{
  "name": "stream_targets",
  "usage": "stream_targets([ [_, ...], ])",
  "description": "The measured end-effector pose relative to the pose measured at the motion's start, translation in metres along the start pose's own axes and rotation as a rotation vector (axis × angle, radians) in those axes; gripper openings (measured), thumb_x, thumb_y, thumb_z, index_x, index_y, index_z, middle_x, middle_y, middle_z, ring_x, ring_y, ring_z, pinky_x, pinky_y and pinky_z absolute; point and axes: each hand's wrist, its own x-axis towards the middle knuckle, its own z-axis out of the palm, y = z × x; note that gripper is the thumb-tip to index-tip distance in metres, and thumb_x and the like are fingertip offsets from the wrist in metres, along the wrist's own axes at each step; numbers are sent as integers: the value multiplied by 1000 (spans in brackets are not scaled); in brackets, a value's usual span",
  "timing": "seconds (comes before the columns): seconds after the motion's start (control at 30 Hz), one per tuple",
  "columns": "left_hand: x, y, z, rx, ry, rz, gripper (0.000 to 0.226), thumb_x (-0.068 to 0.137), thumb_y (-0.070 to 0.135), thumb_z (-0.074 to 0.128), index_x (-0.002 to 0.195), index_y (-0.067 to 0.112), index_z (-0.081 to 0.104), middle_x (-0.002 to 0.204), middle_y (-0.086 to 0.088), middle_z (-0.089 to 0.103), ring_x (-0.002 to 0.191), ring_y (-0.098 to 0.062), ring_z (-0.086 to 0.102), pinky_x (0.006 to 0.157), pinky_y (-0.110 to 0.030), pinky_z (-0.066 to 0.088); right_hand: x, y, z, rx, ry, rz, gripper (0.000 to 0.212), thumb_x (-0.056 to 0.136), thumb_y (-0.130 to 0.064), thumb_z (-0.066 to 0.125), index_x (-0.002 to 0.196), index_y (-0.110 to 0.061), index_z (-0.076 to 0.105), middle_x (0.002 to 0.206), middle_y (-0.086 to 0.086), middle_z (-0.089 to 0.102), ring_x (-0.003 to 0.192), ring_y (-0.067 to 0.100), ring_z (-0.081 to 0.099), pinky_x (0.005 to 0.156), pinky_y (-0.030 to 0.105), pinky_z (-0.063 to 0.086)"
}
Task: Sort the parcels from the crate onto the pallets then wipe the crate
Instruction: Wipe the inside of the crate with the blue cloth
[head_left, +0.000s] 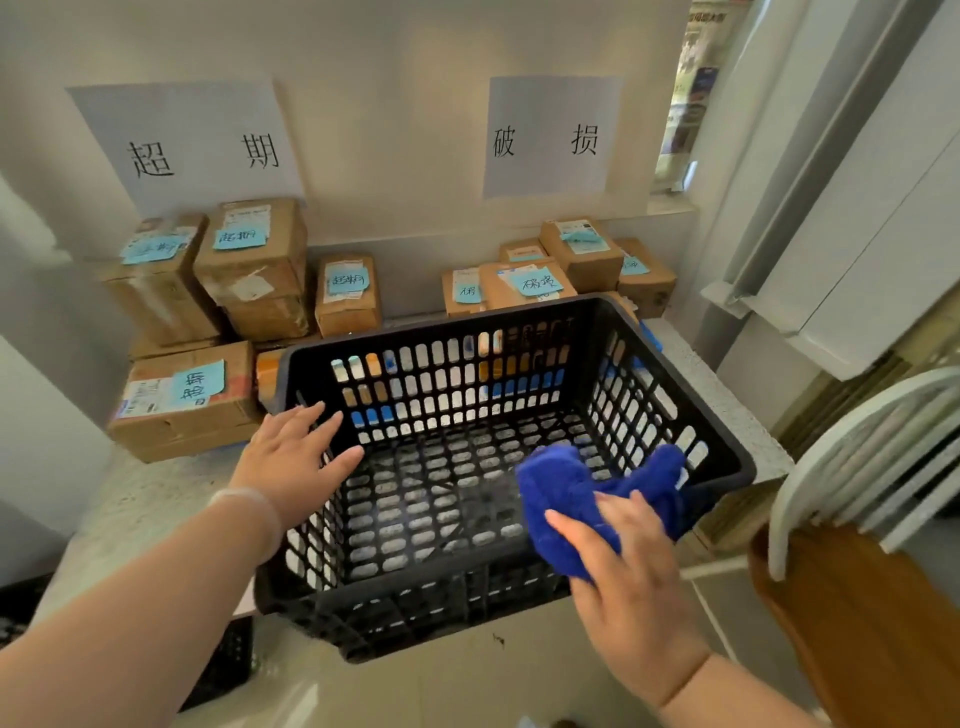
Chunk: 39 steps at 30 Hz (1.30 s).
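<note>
A black perforated plastic crate (670, 374) sits on the pale counter in front of me, with nothing inside it but my cloth. My left hand (296, 457) lies flat with straight fingers on the crate's left rim. My right hand (628, 582) grips a bunched blue cloth (571, 493) over the crate's near right corner. Cardboard parcels with blue sticky notes are stacked against the wall: one group at the back left (249, 265) under a paper sign, another at the back right (576, 254) under a second sign.
A wooden chair (857, 613) with a white curved back stands at the right, close to the crate. A window frame and pale wall panel rise at the far right. A dark crate edge (228, 660) shows on the floor at lower left.
</note>
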Motion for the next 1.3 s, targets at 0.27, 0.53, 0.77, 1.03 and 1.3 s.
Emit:
stream_targets([
  [0.27,1,-12,-3,-247,72,111,53,100,48,38,149,27,38,154,5,36,145,-17,21,122,-40,2,30,-104,39,-61,-152,-264,53,80,-35,56,132,-29,54,126,4,57,117,26,50,106,47,41],
  [0.53,-31,-31,-2,-299,-20,172,58,100,48,41,153,29,28,161,10,16,150,-11,0,121,-36,2,13,-41,-1,-170,-125,-136,72,67,-19,84,132,-24,54,127,10,56,118,30,51,99,50,49],
  [0.77,-84,-31,16,-511,-114,172,64,100,51,30,155,33,2,159,16,-19,144,-5,-25,119,-35,-8,15,-103,36,-117,-99,-103,77,57,-11,90,127,-22,63,121,10,62,121,34,47,97,60,47],
  [1.03,-92,-39,-8,-1104,-119,67,46,103,42,35,149,34,32,148,14,34,140,-5,25,117,-29,17,53,-198,57,251,-205,-194,46,81,-23,71,124,-28,58,119,-1,61,104,19,59,92,30,48],
  [1.3,-145,-36,-5,-913,368,223,41,87,55,45,127,49,52,127,27,49,122,6,43,99,-11,32,69,-212,36,841,-276,217,38,96,-18,58,119,-42,42,122,-14,54,109,-10,49,88,4,37],
])
